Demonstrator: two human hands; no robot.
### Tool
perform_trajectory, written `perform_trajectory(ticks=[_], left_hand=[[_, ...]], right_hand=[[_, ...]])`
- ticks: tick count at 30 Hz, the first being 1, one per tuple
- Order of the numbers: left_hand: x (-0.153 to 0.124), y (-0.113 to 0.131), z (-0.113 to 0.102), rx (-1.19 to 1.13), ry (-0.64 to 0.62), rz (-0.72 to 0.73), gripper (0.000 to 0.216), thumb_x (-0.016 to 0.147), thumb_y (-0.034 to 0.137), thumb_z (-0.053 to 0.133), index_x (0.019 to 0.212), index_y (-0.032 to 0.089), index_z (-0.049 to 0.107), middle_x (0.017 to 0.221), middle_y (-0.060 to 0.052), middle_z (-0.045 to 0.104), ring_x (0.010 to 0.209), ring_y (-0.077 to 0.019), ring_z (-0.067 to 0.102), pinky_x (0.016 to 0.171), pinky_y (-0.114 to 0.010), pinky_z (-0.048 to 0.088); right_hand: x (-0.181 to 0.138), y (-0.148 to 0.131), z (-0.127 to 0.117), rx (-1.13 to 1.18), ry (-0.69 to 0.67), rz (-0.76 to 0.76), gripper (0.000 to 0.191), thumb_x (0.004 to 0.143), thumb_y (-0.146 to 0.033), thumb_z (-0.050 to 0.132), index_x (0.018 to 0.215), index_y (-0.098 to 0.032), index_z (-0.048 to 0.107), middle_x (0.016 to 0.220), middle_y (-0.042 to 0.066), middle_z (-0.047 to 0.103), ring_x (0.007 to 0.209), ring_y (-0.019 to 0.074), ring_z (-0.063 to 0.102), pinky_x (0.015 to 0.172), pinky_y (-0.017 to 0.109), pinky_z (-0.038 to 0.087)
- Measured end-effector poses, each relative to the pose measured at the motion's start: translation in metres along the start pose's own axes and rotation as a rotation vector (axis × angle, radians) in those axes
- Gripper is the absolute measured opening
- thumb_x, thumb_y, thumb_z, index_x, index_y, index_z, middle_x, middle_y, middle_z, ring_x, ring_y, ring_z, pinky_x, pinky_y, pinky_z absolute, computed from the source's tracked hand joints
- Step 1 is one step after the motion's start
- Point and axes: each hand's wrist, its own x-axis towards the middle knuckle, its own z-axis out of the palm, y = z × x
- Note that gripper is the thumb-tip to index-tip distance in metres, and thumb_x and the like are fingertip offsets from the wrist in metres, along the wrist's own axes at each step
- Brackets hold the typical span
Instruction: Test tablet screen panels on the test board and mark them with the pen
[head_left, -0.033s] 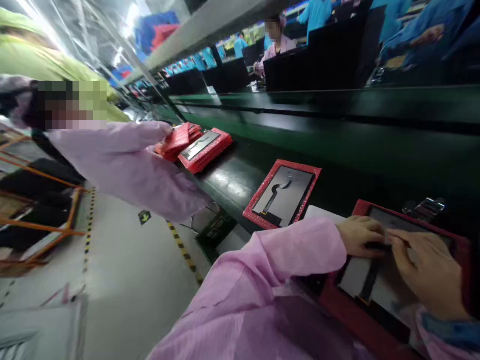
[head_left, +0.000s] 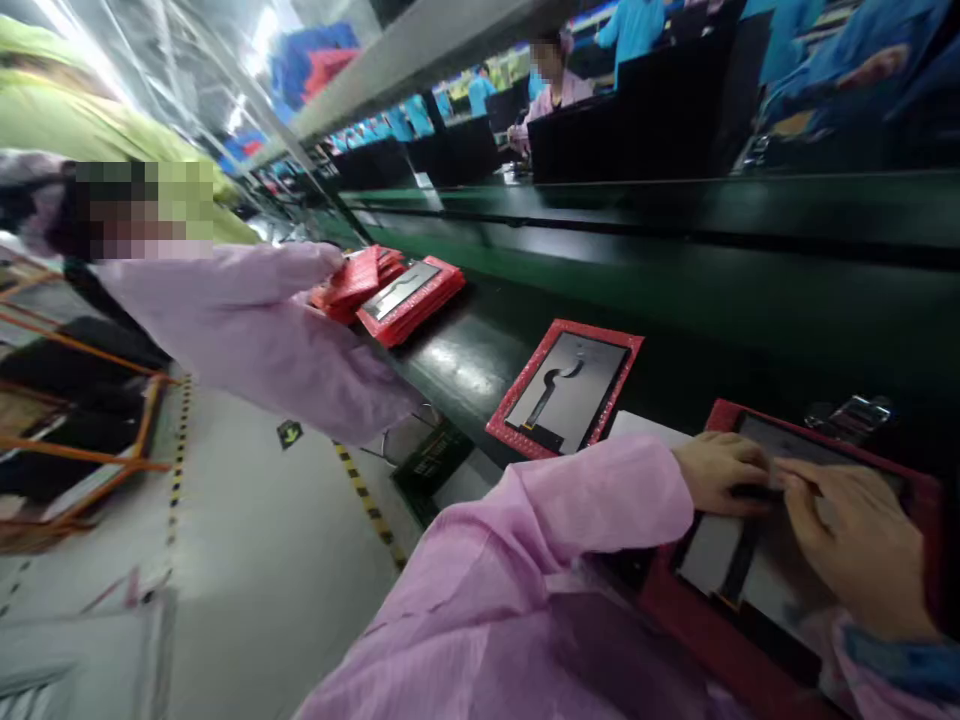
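Observation:
At the right, a flat display panel (head_left: 701, 555) with a grey back lies on a red bubble-wrap sheet (head_left: 679, 625). A dark ribbon cable (head_left: 739, 565) runs along the panel's back. My left hand (head_left: 727, 472) rests over the cable's upper part with its fingers bent and closed. My right hand (head_left: 859, 540) reaches in from the right, thumb and forefinger pinched together close to my left fingertips. Whatever the fingers hold there is too small and hidden to make out.
Left of my forearm, another panel (head_left: 574, 385) lies on red bubble wrap, near a white sheet (head_left: 649, 428). A metal object (head_left: 855, 415) sits behind my hands. Further left, a co-worker in a pink sleeve (head_left: 255, 285) touches stacked red-wrapped panels (head_left: 412, 300) on the dark bench (head_left: 465, 365).

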Motion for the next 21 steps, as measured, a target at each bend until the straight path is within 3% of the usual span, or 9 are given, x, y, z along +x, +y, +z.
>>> perform_trajectory(ticks=[12, 21], left_hand=[[0.002, -0.012, 0.018, -0.078, 0.123, 0.051, 0.04, 0.094, 0.036, 0.064, 0.127, 0.013, 0.067, 0.125, -0.014, 0.066, 0.123, -0.0255, 0.058, 0.109, -0.038, 0.042], [0.0, -0.011, 0.017, -0.069, 0.098, 0.026, 0.045, 0.095, 0.04, 0.061, 0.132, 0.014, 0.061, 0.128, -0.013, 0.064, 0.124, -0.0259, 0.057, 0.109, -0.039, 0.042]], right_hand=[[-0.001, -0.003, -0.001, -0.025, -0.005, 0.026, 0.009, 0.096, -0.014, 0.053, 0.097, -0.016, 0.061, 0.082, 0.008, 0.07, 0.074, 0.0233, 0.063, 0.074, 0.037, 0.052], [0.003, -0.006, -0.003, -0.016, -0.03, 0.034, 0.01, 0.095, -0.012, 0.053, 0.099, -0.02, 0.058, 0.083, 0.009, 0.07, 0.073, 0.0247, 0.064, 0.074, 0.04, 0.054]])
